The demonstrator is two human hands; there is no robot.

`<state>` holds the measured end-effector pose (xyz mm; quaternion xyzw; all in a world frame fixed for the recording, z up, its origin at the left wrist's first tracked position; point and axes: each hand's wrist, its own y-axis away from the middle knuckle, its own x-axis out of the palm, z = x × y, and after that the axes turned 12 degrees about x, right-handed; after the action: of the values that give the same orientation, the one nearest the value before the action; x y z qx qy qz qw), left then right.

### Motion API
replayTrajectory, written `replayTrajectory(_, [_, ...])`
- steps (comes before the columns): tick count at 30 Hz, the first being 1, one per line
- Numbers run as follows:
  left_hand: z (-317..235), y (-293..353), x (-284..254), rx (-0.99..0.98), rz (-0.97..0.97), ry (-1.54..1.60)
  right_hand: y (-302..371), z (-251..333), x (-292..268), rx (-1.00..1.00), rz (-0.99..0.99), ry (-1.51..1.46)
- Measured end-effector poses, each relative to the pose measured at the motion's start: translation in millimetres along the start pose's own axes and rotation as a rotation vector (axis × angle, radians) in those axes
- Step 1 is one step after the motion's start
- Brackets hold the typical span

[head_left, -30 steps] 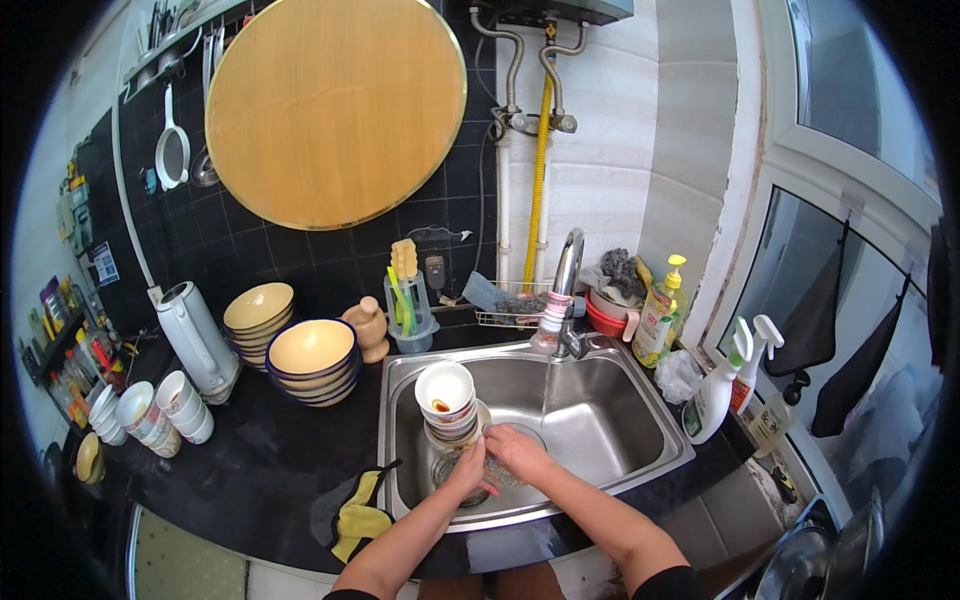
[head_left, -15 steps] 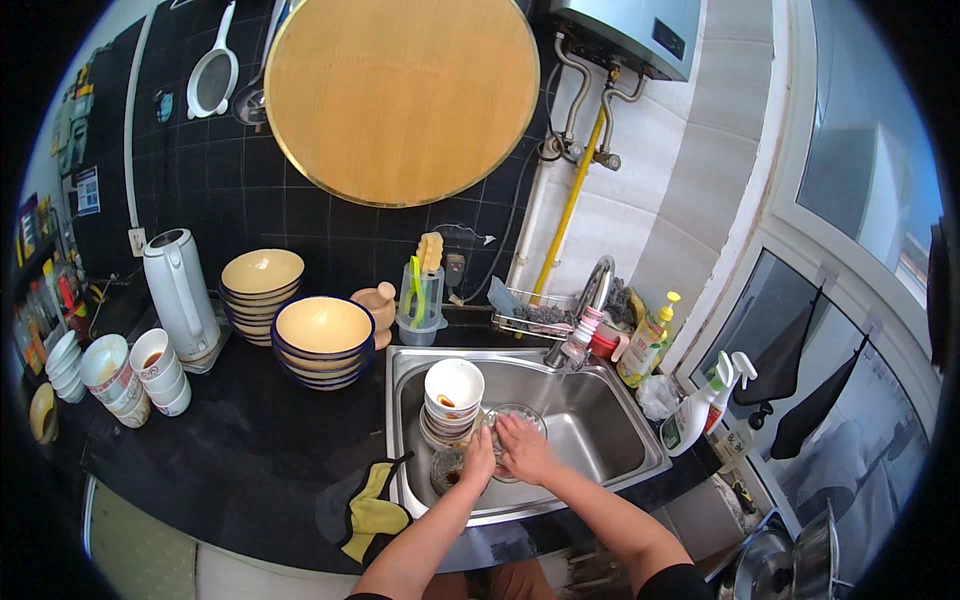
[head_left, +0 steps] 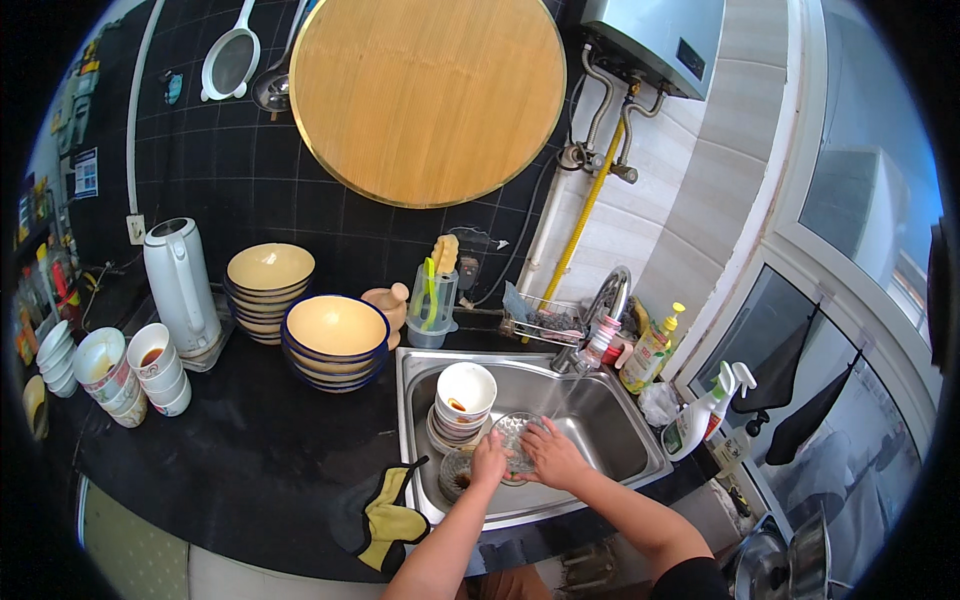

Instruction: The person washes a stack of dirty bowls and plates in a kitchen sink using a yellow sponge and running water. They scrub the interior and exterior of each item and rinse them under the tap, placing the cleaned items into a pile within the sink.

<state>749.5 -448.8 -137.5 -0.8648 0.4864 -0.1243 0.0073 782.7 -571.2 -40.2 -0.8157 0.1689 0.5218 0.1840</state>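
Note:
In the head view, a clear patterned glass bowl (head_left: pixel 515 430) is held low over the sink (head_left: pixel 630 430) between both hands. My left hand (head_left: pixel 489 460) grips its near-left rim, and my right hand (head_left: pixel 553 456) grips its right side. Close to my left hand, stained white bowls (head_left: pixel 466 388) stand stacked at the sink's left end. In front of that stack lies another glass dish (head_left: pixel 455 475) with something dark in it, partly hidden by my left wrist. A thin stream of water falls from the faucet (head_left: pixel 600 340) beyond my right hand.
Left of the sink stand stacks of cream bowls (head_left: pixel 335 325), used white cups (head_left: pixel 158 365) and an electric kettle (head_left: pixel 181 290). A yellow-and-black cloth (head_left: pixel 392 520) lies by the sink's front corner. Dish soap (head_left: pixel 650 350) and spray bottles (head_left: pixel 695 420) line the right side.
My right hand has shifted from over the glass bowl to its right side, and both hands now hold it. A stream of water now shows under the faucet. The view has shifted slightly.

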Motion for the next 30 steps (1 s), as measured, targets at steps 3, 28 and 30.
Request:
replayTrajectory(3, [12, -3, -4, 0.046, 0.051, 0.08, 6, 0, 2, -0.013, -0.13, -0.142])
replayTrajectory(28, [-12, 5, 0, -0.061, 0.466, 0.326, -4, -13, 76, 0.63, -0.496, -1.72])
replayTrajectory(30, [-9, 4, 0, -0.025, 0.435, 0.232, -1, -10, 66, 0.412, -0.577, -1.257])
